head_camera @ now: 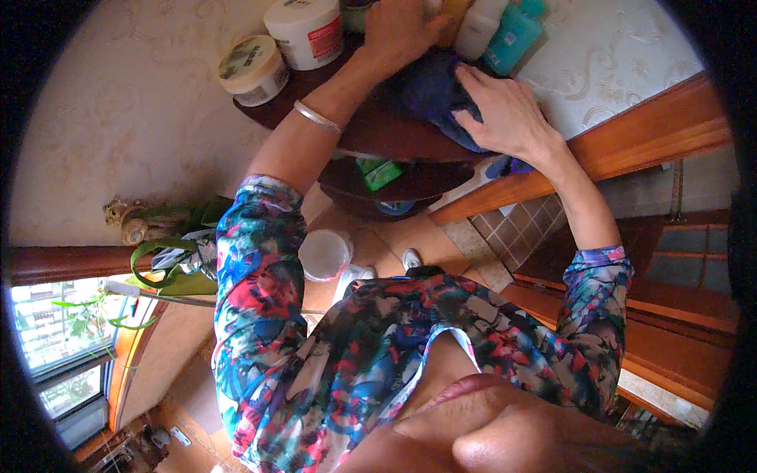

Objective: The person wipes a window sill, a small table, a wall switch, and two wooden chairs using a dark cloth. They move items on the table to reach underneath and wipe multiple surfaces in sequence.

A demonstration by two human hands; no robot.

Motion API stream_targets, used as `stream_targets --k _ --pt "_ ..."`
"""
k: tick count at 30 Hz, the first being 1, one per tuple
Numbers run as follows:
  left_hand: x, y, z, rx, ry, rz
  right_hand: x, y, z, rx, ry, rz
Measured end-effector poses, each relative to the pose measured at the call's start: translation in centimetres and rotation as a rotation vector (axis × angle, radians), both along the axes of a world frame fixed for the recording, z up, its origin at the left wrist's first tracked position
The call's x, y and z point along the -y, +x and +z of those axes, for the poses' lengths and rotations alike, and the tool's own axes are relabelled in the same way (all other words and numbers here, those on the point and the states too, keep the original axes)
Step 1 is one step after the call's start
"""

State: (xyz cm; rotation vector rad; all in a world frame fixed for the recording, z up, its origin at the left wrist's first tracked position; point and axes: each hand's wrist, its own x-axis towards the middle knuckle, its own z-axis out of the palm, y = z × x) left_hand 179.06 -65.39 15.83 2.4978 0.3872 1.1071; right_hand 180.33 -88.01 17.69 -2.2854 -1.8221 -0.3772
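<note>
A dark brown corner shelf [378,133] with a curved front is before me, its top tier holding jars and bottles. My right hand [505,115] is on a crumpled dark blue cloth [434,94], gripping it against the shelf top with thumb and fingers apart. Farther back, my left hand [402,29] reaches among the containers, and its fingertips are partly cut off by the upper edge of the picture. Whether it holds a container cannot be made out. Beside it on the right are an amber-coloured container [454,20], a whitish bottle [480,26] and a teal bottle [513,36].
Left of my forearm are a large white jar [295,38] and a smaller lidded jar [251,71]. A green packet [378,173] lies on a lower tier. A wooden rail [644,133] runs along the right. A round whitish container [324,254] is near my feet, and a green bag [183,281] is at left.
</note>
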Motion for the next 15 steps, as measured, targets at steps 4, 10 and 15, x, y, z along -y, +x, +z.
stream_targets --k 4,10,15 --pt "0.2 1.5 -0.6 0.229 0.036 -0.168 -1.0 0.8 -0.1 0.037 0.001 0.077" --pt "0.5 0.6 1.4 0.194 0.093 -0.219 -4.7 2.9 -1.0 0.074 -0.118 0.045" --pt "-1.3 -0.7 3.5 0.441 0.179 -0.102 -8.6 4.0 -2.2 0.143 0.013 -0.017"
